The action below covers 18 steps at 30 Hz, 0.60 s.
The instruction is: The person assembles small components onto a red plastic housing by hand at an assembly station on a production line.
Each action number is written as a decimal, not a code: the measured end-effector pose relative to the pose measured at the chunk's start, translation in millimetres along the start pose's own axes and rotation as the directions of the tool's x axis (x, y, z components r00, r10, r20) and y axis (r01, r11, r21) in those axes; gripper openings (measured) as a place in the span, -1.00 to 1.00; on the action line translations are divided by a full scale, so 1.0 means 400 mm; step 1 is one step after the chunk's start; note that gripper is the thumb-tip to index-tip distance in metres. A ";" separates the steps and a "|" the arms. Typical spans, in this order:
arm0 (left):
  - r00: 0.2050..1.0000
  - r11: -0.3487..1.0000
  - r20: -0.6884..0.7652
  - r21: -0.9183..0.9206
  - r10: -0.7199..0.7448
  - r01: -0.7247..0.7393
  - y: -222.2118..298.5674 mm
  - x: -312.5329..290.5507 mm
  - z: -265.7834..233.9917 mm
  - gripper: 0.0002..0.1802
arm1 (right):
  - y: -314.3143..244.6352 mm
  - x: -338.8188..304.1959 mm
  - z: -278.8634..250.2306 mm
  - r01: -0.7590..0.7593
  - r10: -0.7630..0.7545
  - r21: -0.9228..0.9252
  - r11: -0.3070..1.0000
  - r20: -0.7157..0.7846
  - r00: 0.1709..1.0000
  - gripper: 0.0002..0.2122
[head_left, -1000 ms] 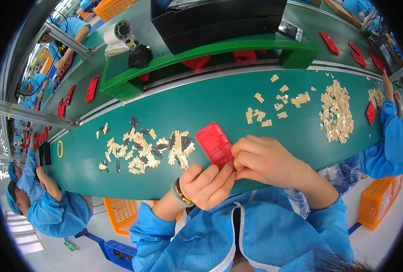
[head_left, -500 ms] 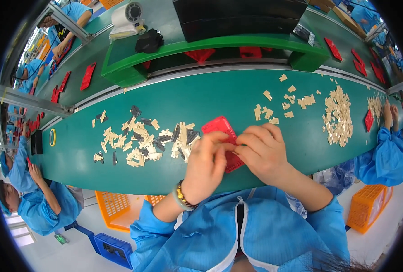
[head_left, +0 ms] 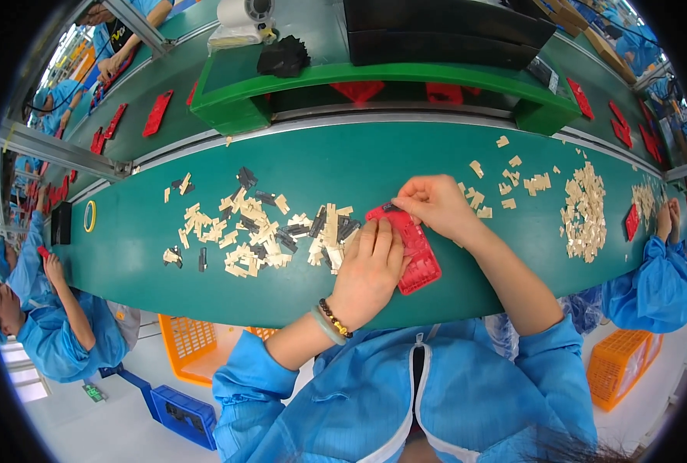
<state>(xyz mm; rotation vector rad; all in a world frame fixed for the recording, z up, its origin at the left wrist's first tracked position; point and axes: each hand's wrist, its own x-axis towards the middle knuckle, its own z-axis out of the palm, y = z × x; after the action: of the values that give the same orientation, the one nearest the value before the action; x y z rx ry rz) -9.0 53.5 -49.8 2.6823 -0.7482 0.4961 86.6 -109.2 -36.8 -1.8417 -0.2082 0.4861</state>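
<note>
Green tabletop stretches beneath the worker's fingers. The left hand lies across a red case, fingers together — the right hand has thumb and fingertip at a dark strip on its far end, gripping or pressing, I can't tell. Pale pieces flank both.

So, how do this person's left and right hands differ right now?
The left hand lies over the left side of the red case, fingers extended close together; the right hand bends its fingers at a small dark piece at the case's far end. The left wears a beaded bracelet and a pale bangle; the right wears neither. Both are ungloved.
</note>
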 end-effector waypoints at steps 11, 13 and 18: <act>1.000 0.999 -0.008 -0.040 -0.029 0.028 -0.006 0.000 -0.006 -0.55 | 0.000 0.003 0.025 0.136 -0.148 -0.246 0.960 -0.029 0.989 -0.89; 0.999 0.994 -0.016 -0.098 -0.041 0.039 -0.006 -0.003 -0.001 -0.55 | 0.007 -0.007 0.027 0.172 -0.190 -0.359 0.918 -0.017 0.982 -0.89; 0.999 0.990 -0.003 -0.134 -0.041 0.041 -0.016 0.005 -0.008 -0.57 | -0.018 -0.050 0.014 0.325 -0.443 -0.677 0.660 -0.001 0.897 -0.87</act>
<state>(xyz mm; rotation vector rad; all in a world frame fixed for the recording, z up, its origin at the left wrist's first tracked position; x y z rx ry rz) -4.6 59.1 -47.5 2.5658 -0.6978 0.4271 66.8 -109.5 -26.8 -2.4360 -0.7252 -0.0805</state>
